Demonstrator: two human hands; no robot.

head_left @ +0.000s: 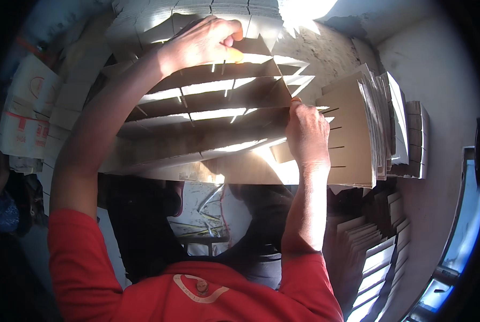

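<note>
Several long slotted cardboard strips (208,131) stand on edge in rows before me, with a crosswise cardboard strip (281,80) joined to their right ends. My left hand (205,43) reaches over to the far row, its fingers curled and pinching at the top of a strip there; an orange cover shows on one fingertip. The exact grip is partly hidden. At the near end of the crosswise strip, my right hand (308,131) is closed on the cardboard, an orange-covered fingertip against its edge. Dark slots show along the long strips.
A stack of slotted cardboard sheets (350,126) stands at the right, near the wall. More stacked cardboard (197,11) lies at the far side. White cartons (28,107) sit at the left. Below right are further cardboard pieces (366,241); scraps (208,220) litter the floor.
</note>
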